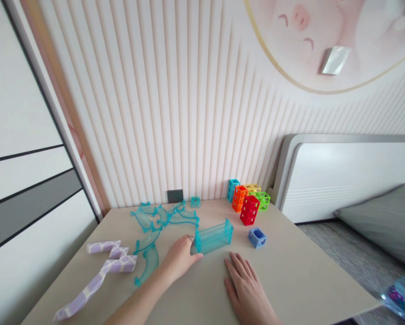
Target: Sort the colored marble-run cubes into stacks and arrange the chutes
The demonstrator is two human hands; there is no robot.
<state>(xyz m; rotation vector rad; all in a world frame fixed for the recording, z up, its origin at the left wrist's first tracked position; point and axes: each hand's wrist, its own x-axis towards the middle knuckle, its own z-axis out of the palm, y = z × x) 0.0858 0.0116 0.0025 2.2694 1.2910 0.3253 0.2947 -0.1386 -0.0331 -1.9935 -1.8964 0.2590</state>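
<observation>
In the head view, just below the frame's centre, the left hand (180, 258) seems to close its fingers on the near end of a teal straight track piece (213, 237), which lies on the beige table (300, 275). The right hand (246, 289), lower centre, rests flat and open, holding nothing. A blue cube (257, 237) sits right of the track, and curved teal pieces (155, 221) lie to its left.

Left hand (180, 258): fingertips grip the teal straight track's (213, 237) near end.
Right hand (245, 288): flat on the table (307, 280), fingertips just short of the track.
</observation>
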